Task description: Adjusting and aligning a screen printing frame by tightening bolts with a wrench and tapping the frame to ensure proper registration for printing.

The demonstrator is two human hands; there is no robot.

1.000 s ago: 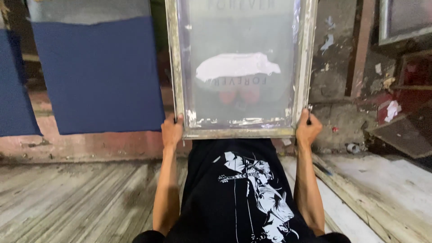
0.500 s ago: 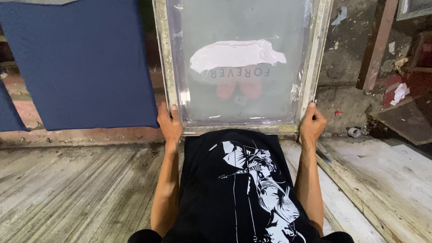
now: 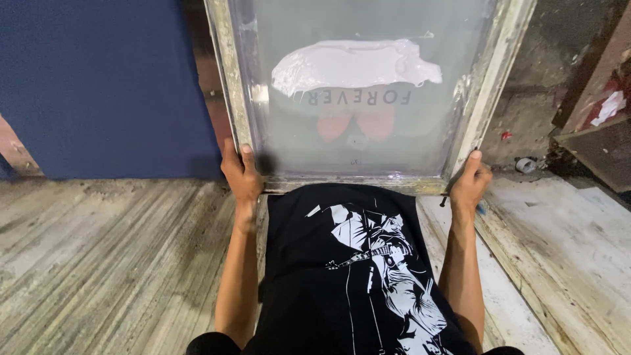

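A wooden-framed printing screen [image 3: 244, 125] is tilted up in front of me, with a smear of white ink [image 3: 348, 64] on its mesh and a stencil below it. My left hand [image 3: 242, 172] grips the frame's lower left corner. My right hand [image 3: 470, 183] grips the lower right corner. Under the raised screen lies a black T-shirt [image 3: 309, 289] with a white printed figure [image 3: 384, 276], between my forearms.
The shirt rests on a worn, paint-stained wooden table [image 3: 112, 263]. A dark blue cloth [image 3: 98, 85] hangs at the back left. A rough wall with wooden boards and a small tape roll [image 3: 526, 165] stands at the right.
The screen has come lower and nearer to me, with both hands still on its bottom corners. My view has tilted downward.
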